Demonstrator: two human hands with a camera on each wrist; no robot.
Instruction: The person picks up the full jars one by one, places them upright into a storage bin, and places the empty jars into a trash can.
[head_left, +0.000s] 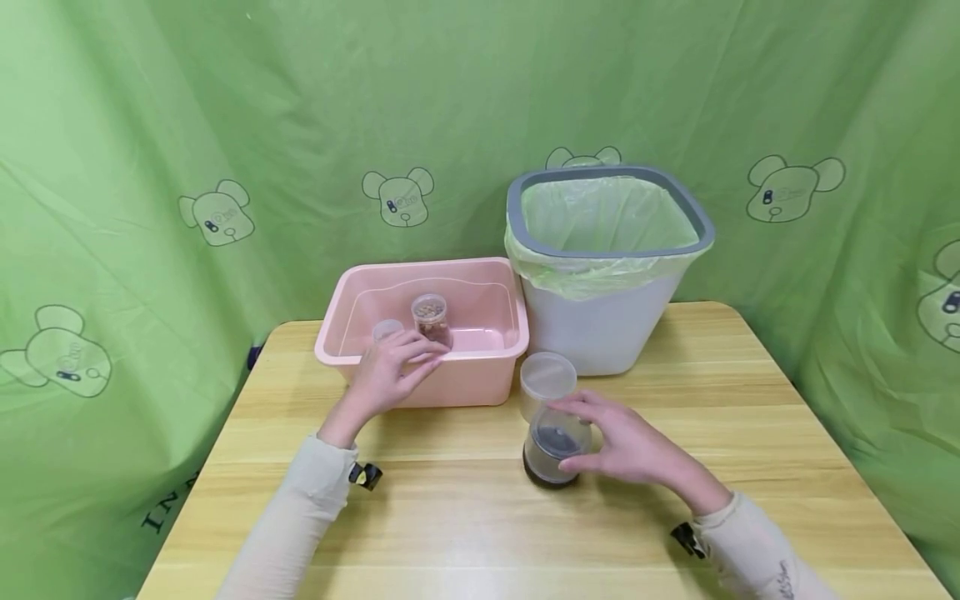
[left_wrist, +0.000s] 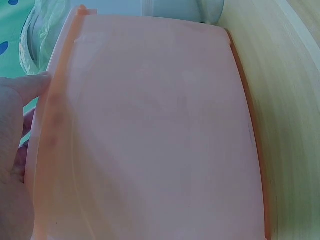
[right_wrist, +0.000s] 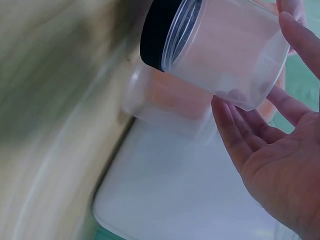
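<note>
A clear jar (head_left: 553,442) with a black lid (right_wrist: 159,32) stands lid-down over the table in the head view. My right hand (head_left: 626,442) holds it near its upturned base, thumb on the near side and fingers on the far side. Just behind it is a second clear jar (head_left: 547,379). My left hand (head_left: 393,371) rests at the front rim of a pink basin (head_left: 517,333), its fingers reaching over the edge. Inside the basin, a jar of brownish bits (head_left: 431,317) stands near those fingertips, with another clear-topped jar (head_left: 387,329) partly hidden by the hand.
A white bin (head_left: 600,321) with a grey rim and a green liner (head_left: 607,217) stands right of the basin at the back of the wooden table (head_left: 450,517). Green curtains (head_left: 465,100) printed with bear heads hang behind and on both sides.
</note>
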